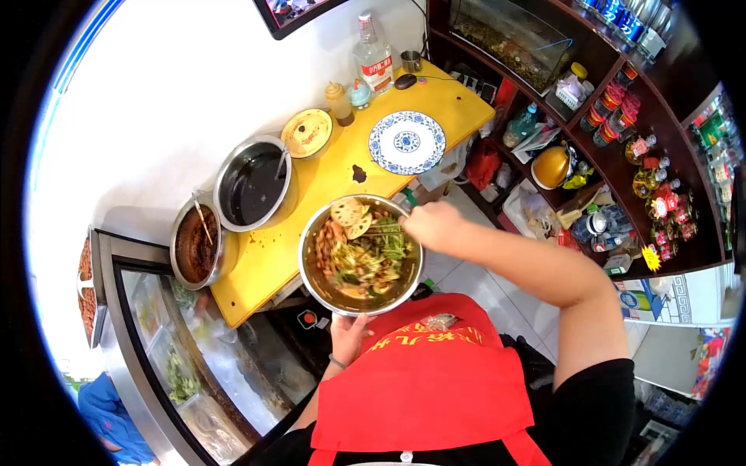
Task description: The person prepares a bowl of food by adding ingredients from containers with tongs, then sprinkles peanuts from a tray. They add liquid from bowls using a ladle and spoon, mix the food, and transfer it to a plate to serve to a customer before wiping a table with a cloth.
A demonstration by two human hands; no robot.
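A steel mixing bowl (307,268) of food is in front of my red apron. Sliced lotus root (347,211), peanuts (330,247) and chopped greens (395,247) show inside. My left hand (347,335) grips the bowl from below at its near side, with the fingers partly hidden under it. At the far right rim, my right hand (430,226) is closed around a thin utensil that reaches into the food. I cannot tell its exact kind, as the fist covers the handle. Beyond the bowl, a blue-and-white patterned plate (406,143) lies on the yellow table (311,179).
On the left stand a pot of dark liquid (252,182) and a pot of brown sauce (196,241). A round lid (306,133), squeeze bottle (339,104) and large clear bottle (374,58) line the wall. Right are crowded shelves (590,155); lower left, a glass display case (183,349).
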